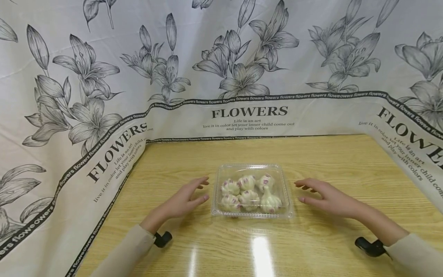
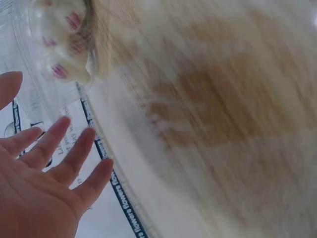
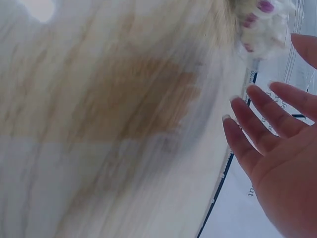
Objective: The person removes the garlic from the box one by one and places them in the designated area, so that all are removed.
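Observation:
A clear plastic box (image 1: 217,192) with its lid down stands on the wooden table, holding several white bulbs (image 1: 248,182) with purple marks. My left hand (image 1: 183,198) is just left of the box, fingers spread and holding nothing; the left wrist view shows its palm (image 2: 44,183) and some bulbs (image 2: 64,44). To the right of the box, my right hand (image 1: 328,198) points inward with relaxed fingers and nothing in them. In the right wrist view this hand (image 3: 277,148) is below the bulbs (image 3: 262,29). Neither hand touches the box.
The wooden table (image 1: 249,154) is bounded at the back and sides by a white cloth (image 1: 194,119) printed with flowers and lettering. A black band (image 1: 162,239) is on the left wrist, and another (image 1: 370,247) on the right.

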The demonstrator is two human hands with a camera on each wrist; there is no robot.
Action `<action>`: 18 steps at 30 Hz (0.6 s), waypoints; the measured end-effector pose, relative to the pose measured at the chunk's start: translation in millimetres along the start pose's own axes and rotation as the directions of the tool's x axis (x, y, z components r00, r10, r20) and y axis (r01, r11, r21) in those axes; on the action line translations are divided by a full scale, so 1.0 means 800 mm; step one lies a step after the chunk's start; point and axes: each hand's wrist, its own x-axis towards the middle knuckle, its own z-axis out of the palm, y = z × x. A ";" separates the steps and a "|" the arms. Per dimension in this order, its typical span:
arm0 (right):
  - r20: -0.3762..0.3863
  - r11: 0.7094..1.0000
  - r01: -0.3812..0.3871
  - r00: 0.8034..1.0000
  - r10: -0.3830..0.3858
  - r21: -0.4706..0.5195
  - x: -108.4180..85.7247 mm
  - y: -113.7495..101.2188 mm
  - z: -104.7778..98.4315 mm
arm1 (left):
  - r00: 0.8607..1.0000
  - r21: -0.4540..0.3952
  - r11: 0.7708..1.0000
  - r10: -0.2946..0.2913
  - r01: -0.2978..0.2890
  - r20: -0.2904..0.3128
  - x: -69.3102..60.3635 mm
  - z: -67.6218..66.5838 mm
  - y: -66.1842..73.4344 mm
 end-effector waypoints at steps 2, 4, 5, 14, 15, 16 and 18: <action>0.025 0.999 0.013 1.000 -0.014 0.050 0.001 0.000 0.003 | 1.000 -0.066 0.998 0.005 -0.004 0.017 0.000 0.002 0.000; 0.062 0.994 0.018 0.998 -0.025 0.111 0.001 -0.001 0.007 | 0.999 -0.138 0.990 0.005 0.001 0.040 -0.001 0.003 0.001; 0.086 0.989 0.020 0.996 -0.033 0.146 0.002 0.000 0.008 | 0.999 -0.169 0.986 0.004 0.005 0.051 -0.002 0.004 0.002; 0.212 0.945 0.028 0.972 -0.102 0.327 0.002 0.001 0.019 | 0.986 -0.451 0.887 -0.032 0.104 0.164 -0.008 0.010 0.004; 0.216 0.940 0.026 0.971 -0.105 0.340 0.002 0.000 0.019 | 0.984 -0.468 0.876 -0.036 0.115 0.174 -0.008 0.011 0.004; 0.222 0.934 0.024 0.969 -0.109 0.355 0.001 0.000 0.020 | 0.982 -0.481 0.868 -0.039 0.124 0.184 -0.008 0.012 0.003; 0.238 0.919 0.014 0.964 -0.116 0.394 0.001 -0.001 0.021 | 0.980 -0.503 0.853 -0.046 0.140 0.195 -0.009 0.014 0.003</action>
